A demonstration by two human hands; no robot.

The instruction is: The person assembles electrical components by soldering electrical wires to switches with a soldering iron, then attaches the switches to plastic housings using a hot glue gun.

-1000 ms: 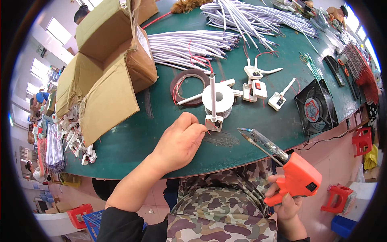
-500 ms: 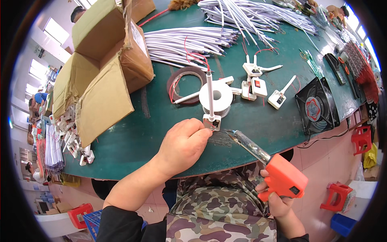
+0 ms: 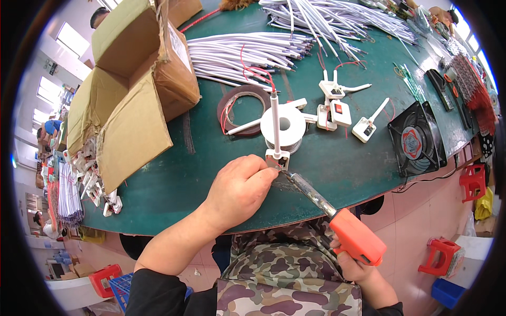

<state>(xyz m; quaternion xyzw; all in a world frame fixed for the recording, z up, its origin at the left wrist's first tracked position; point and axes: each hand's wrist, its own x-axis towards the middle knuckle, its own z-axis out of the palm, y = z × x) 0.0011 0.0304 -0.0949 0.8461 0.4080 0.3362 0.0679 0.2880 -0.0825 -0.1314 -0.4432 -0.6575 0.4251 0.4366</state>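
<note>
My left hand (image 3: 237,189) is closed at the table's near edge, its thumb and fingertips pinching a small white plastic housing (image 3: 283,158) with a dark opening. From that housing a white tube (image 3: 275,124) stands upright, with red wires coming out of its top. My right hand (image 3: 352,267) grips an orange soldering gun (image 3: 358,237) by its handle. The gun's metal tip reaches the lower edge of the housing beside my left fingertips; exact contact is too small to tell. Right behind the tube is a white spool (image 3: 295,126) of thin grey wire.
An open cardboard box (image 3: 176,79) stands at left. Bundled white tubes (image 3: 237,55) lie at the back, near a dark red tape roll (image 3: 232,100). Several white housings (image 3: 332,90) and a black fan (image 3: 416,139) sit to the right on the green table (image 3: 174,200).
My right hand has moved left with the soldering gun, bringing its tip from a gap away to the white housing. My left hand keeps its place and grip.
</note>
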